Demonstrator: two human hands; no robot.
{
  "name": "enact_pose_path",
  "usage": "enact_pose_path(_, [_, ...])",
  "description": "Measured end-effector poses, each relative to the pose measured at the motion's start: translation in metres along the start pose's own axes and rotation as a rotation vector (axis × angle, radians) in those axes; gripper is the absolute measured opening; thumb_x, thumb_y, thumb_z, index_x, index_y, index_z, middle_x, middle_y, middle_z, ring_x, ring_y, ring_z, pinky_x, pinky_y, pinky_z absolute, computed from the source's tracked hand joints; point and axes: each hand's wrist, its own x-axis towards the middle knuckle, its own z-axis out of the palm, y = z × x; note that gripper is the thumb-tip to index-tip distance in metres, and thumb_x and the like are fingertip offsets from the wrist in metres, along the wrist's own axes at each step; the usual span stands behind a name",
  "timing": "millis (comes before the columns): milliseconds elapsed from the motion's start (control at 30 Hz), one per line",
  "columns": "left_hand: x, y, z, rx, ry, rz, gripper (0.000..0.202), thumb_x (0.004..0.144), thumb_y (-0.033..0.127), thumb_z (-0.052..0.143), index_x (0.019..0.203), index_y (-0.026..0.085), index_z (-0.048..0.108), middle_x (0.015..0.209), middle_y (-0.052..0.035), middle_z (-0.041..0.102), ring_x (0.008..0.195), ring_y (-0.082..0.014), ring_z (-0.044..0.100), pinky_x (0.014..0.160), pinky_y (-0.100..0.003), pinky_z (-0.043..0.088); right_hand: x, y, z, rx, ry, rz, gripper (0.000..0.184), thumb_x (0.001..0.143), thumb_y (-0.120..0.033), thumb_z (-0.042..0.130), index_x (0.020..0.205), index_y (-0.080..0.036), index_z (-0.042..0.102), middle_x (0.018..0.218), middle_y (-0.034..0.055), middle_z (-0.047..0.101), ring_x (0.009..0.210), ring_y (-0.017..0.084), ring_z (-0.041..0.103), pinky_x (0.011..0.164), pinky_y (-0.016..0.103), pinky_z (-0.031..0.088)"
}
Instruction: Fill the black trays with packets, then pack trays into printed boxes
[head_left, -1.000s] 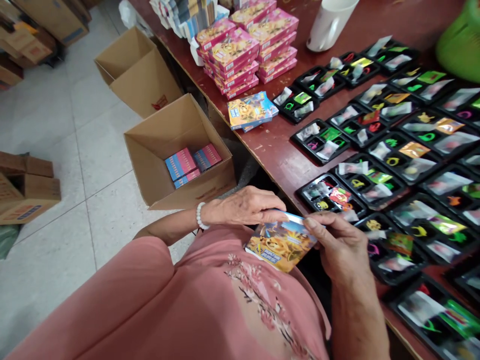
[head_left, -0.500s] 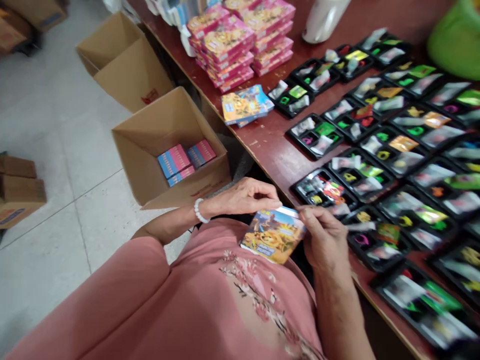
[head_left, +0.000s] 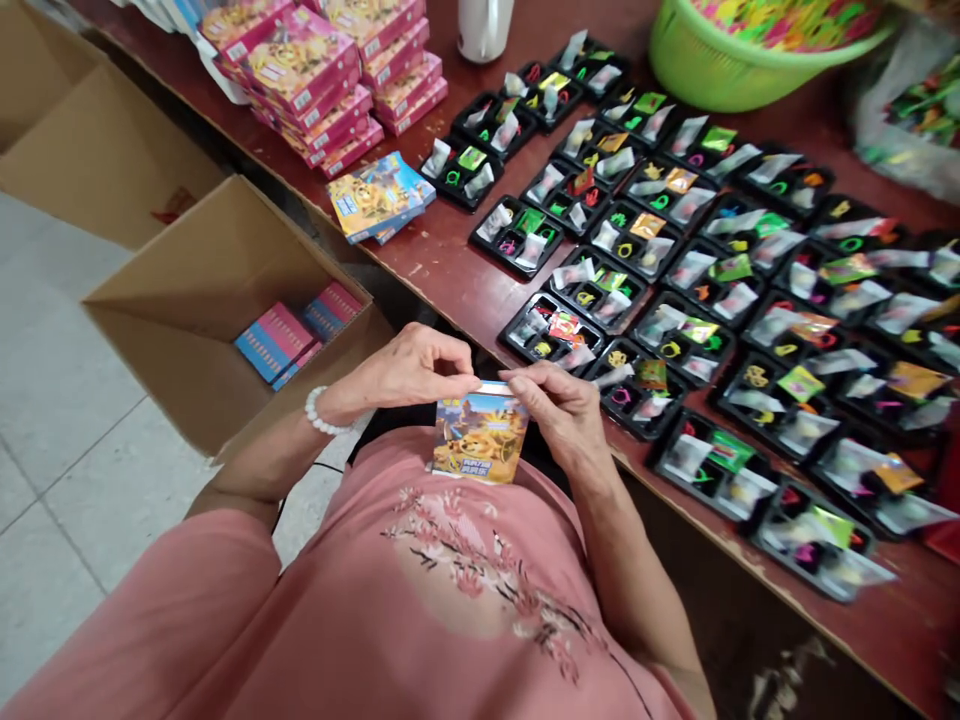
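A flat printed cardboard box (head_left: 480,440) with a blue and yellow cartoon picture is held upright against my body. My left hand (head_left: 401,375), with a pale bead bracelet at its wrist, pinches the box's top left corner. At the top right corner my right hand (head_left: 559,400) grips with thumb and fingers. Between the two hands a white strip of the box's top flap shows. On the table, just past my hands, lies a black tray (head_left: 551,335) of small wrapped packets and plastic trinkets.
Rows of similar filled trays cover the red-brown table (head_left: 442,270). Stacked pink boxes (head_left: 300,75) and blue-yellow boxes (head_left: 382,195) stand at its left edge. Behind are a white mug (head_left: 484,28) and a green basin (head_left: 727,70). A carton (head_left: 172,320) at left holds packed boxes.
The view has swung right, so things appear further left and more of the basin shows. Both hands keep hold of the box, which now sits straighter.
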Motion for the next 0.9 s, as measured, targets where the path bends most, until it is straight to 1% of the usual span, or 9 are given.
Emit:
enact_pose_path(67, [0.004,0.002,0.0,-0.009,-0.02,0.004,0.024,0.09,0.027,0.069,0.071,0.013,0.073,0.062,0.0019,0.066,0.058,-0.0079,0.054,0.055,-0.019,0.038,-0.001,-0.001,-0.001,0.009,0.0,0.012,0.034,0.088,-0.058,0.08,0.091,-0.025,0.086,0.085,0.0036,0.078,0.076,0.018,0.069,0.073,0.032,0.055])
enact_pose_path(167, [-0.001,0.004,0.0,-0.006,-0.035,0.062,0.025,0.095,0.03,0.069,0.077,0.014,0.077,0.07,-0.0014,0.071,0.064,-0.0097,0.061,0.06,-0.019,0.044,-0.005,-0.001,-0.004,-0.006,-0.026,-0.035,0.033,0.093,-0.058,0.075,0.091,-0.026,0.086,0.088,0.0039,0.078,0.08,0.019,0.07,0.076,0.033,0.056])
enact_pose_path(267, [-0.012,0.001,0.001,0.031,-0.009,0.12,0.028,0.103,0.034,0.064,0.09,0.016,0.082,0.083,-0.0054,0.078,0.074,-0.0124,0.069,0.067,-0.02,0.052,-0.01,0.0,-0.006,-0.018,-0.052,-0.071,0.036,0.101,-0.058,0.066,0.097,-0.028,0.087,0.099,0.0054,0.08,0.092,0.02,0.074,0.085,0.034,0.058])
enact_pose_path(367, [-0.022,-0.008,0.004,0.042,0.009,0.101,0.03,0.106,0.036,0.06,0.107,0.017,0.083,0.094,-0.0068,0.082,0.076,-0.0127,0.073,0.069,-0.02,0.056,-0.011,0.003,-0.009,-0.022,-0.074,-0.09,0.038,0.103,-0.058,0.062,0.106,-0.029,0.086,0.109,0.0063,0.08,0.102,0.022,0.074,0.093,0.037,0.059])
enact_pose_path(500, [-0.032,-0.018,0.01,0.055,0.061,0.125,0.032,0.108,0.035,0.058,0.122,0.016,0.079,0.103,-0.008,0.084,0.076,-0.0123,0.076,0.069,-0.019,0.06,-0.01,0.009,-0.013,-0.101,-0.144,-0.208,0.035,0.099,-0.055,0.07,0.119,-0.029,0.082,0.12,0.0077,0.079,0.111,0.024,0.074,0.102,0.042,0.058])
enact_pose_path(600, [-0.036,-0.02,0.015,0.134,0.098,0.195,0.034,0.107,0.035,0.06,0.131,0.018,0.076,0.116,-0.0108,0.083,0.092,-0.0167,0.08,0.081,-0.025,0.065,-0.011,0.012,-0.015,-0.176,-0.146,-0.257,0.036,0.096,-0.052,0.076,0.124,-0.03,0.08,0.124,0.0083,0.079,0.115,0.026,0.073,0.106,0.046,0.057])
enact_pose_path(667, [-0.036,-0.02,0.019,0.167,0.13,0.218,0.034,0.106,0.033,0.063,0.133,0.018,0.075,0.12,-0.0113,0.082,0.098,-0.0177,0.08,0.087,-0.026,0.065,-0.013,0.013,-0.015,-0.18,-0.133,-0.261,0.038,0.096,-0.05,0.076,0.129,-0.03,0.078,0.126,0.0079,0.079,0.115,0.026,0.074,0.104,0.045,0.058])
enact_pose_path(767, [-0.035,-0.024,0.023,0.184,0.157,0.221,0.032,0.106,0.031,0.063,0.133,0.02,0.075,0.117,-0.0098,0.083,0.095,-0.0168,0.08,0.086,-0.026,0.066,-0.013,0.014,-0.015,-0.172,-0.141,-0.27,0.04,0.097,-0.047,0.076,0.133,-0.03,0.076,0.124,0.007,0.08,0.111,0.024,0.076,0.1,0.042,0.06])
enact_pose_path(900, [-0.034,-0.026,0.025,0.153,0.159,0.255,0.03,0.106,0.029,0.062,0.131,0.023,0.077,0.117,-0.009,0.083,0.097,-0.0173,0.08,0.087,-0.028,0.067,-0.013,0.018,-0.014,-0.234,-0.156,-0.373,0.033,0.1,-0.042,0.073,0.131,-0.031,0.077,0.126,0.0069,0.08,0.117,0.026,0.075,0.106,0.046,0.059])
